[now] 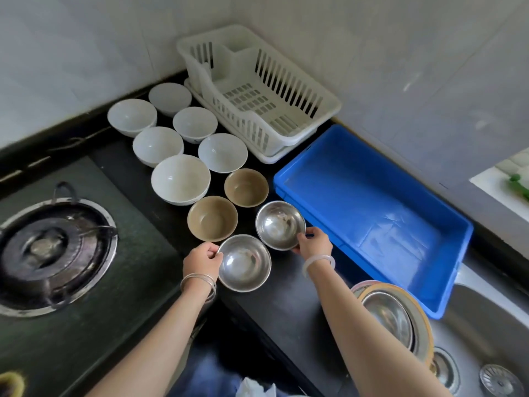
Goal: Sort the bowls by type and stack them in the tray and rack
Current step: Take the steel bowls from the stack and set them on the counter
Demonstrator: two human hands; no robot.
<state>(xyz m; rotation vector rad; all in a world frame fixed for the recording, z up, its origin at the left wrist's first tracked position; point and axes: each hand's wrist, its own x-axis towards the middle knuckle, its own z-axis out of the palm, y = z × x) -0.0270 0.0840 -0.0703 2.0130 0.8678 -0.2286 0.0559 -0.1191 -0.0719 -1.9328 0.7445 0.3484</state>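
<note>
Two steel bowls stand on the black counter. My left hand (202, 260) pinches the left rim of the nearer steel bowl (244, 263). My right hand (314, 243) grips the right rim of the farther steel bowl (280, 224). Behind them sit two brown bowls (212, 218) (246, 187), then several white bowls, the largest white bowl (180, 179) in front. A white slatted dish rack (323, 106) stands at the back by the wall. The blue tray (455, 270) lies to the right with nothing in it.
A gas burner (54, 250) with a dark pot support fills the left. At the lower right a steel sink (486, 325) holds a stack of basins (392, 313). Tiled walls close the back and right sides.
</note>
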